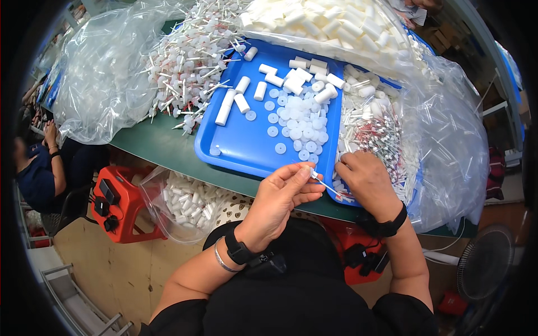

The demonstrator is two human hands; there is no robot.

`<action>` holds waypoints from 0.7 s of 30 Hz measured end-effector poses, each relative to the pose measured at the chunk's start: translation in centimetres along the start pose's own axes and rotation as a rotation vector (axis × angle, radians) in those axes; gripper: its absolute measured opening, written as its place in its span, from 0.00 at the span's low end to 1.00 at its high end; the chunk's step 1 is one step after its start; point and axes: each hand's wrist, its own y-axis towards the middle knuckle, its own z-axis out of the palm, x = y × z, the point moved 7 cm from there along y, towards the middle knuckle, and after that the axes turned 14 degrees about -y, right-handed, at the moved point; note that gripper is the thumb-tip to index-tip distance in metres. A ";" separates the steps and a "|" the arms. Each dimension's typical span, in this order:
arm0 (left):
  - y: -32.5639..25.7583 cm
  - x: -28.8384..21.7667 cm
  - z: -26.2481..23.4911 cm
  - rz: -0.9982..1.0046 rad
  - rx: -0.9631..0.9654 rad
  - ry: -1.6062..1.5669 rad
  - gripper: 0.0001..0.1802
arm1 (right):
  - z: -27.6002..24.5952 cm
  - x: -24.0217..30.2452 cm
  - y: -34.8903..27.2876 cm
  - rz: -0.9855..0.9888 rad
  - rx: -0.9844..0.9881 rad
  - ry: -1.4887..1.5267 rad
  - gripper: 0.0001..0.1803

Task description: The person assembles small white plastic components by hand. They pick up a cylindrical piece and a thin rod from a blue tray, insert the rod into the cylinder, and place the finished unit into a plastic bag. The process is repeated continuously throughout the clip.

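My left hand point(280, 193) pinches a thin white stick point(325, 183) between thumb and forefinger, over the near edge of the blue tray point(235, 147). The stick slants down toward the right tray. My right hand point(367, 182) is bent over that second tray, its fingers curled down by a heap of thin parts with red and silver ends point(378, 137). What its fingertips hold, if anything, is hidden. In the left tray lie translucent round discs point(302, 120) and white cylinders point(260, 91).
Finished-looking sticks with discs point(188, 67) are heaped left of the trays. A bag of white cylinders point(330, 25) stands behind; clear plastic bags point(103, 84) flank the green table point(154, 140). Below are a red stool point(126, 196) and another bag of cylinders point(188, 199). A person point(42, 168) sits at left.
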 end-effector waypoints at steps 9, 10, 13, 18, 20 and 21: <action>0.2 -1.6 0.3 0.130 -0.015 -0.066 0.18 | -2.9 -0.6 -0.8 0.193 -0.093 0.376 0.05; 0.3 -1.5 0.3 0.134 -0.020 -0.063 0.17 | -3.1 -0.5 -0.9 0.201 -0.088 0.377 0.05; 0.4 -1.2 0.5 0.131 -0.014 -0.050 0.17 | -3.5 -0.2 -0.9 0.216 -0.075 0.377 0.06; 0.2 -1.3 0.6 0.180 -0.009 0.019 0.16 | -4.0 -0.1 -1.0 0.216 -0.097 0.339 0.07; 0.1 -1.6 0.7 0.215 -0.008 0.071 0.17 | -4.4 -0.1 -1.0 0.212 -0.115 0.313 0.06; 0.0 -1.8 0.8 0.230 -0.007 0.100 0.17 | -4.6 -0.1 -1.0 0.205 -0.148 0.326 0.05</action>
